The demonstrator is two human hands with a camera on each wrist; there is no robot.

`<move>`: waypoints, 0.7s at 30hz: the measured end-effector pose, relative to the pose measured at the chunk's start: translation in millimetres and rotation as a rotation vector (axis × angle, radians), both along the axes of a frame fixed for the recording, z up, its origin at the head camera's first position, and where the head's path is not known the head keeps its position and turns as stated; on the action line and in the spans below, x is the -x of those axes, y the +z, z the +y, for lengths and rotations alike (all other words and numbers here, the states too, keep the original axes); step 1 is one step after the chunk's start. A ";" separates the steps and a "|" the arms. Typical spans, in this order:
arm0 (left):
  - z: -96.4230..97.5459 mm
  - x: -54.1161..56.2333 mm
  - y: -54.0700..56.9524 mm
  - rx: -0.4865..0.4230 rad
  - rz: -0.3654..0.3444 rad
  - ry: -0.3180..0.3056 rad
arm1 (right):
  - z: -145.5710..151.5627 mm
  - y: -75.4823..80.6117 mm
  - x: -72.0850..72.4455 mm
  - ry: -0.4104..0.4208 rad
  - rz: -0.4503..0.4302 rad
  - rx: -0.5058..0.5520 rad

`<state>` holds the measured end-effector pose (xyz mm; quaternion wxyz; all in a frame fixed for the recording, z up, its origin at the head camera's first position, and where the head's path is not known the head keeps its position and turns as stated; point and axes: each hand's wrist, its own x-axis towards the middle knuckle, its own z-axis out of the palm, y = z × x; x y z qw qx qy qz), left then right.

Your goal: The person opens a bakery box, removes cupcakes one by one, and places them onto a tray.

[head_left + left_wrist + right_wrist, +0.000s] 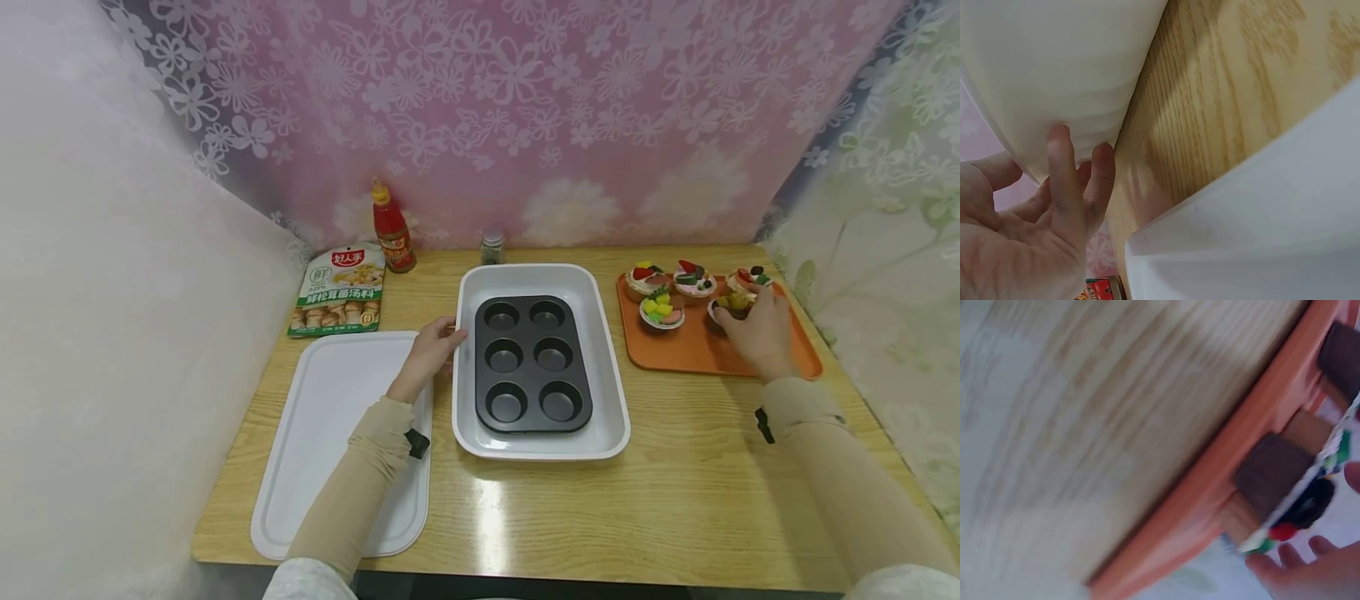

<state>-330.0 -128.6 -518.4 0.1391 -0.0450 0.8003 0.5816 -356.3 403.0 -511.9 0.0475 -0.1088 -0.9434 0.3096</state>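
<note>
My left hand (429, 357) holds the left rim of a white rectangular tub (617, 408). In the left wrist view its fingers touch the tub's outer wall (1041, 69), and the thumb reaches over the rim. Inside the tub lies a dark muffin pan (528, 367) with round cups. My right hand (763, 333) is over an orange tray (675, 357), thumb and fingers spread around a fruit-topped cupcake (733, 305). In the right wrist view the fingertips are close to the topping of a cupcake (1275, 472); contact is unclear. Other cupcakes (662, 310) stand on the tray.
A white lid-like board (300, 467) lies under the left forearm. Behind it are a green and white food packet (337, 292) and a red sauce bottle (393, 229). A small spice jar (492, 247) stands behind the tub. Curtains hang around the wooden table (540, 517).
</note>
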 end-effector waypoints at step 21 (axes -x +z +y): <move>-1.0 -16.7 -5.3 0.638 0.398 -0.118 | -172.0 19.2 -48.1 0.497 0.176 -0.233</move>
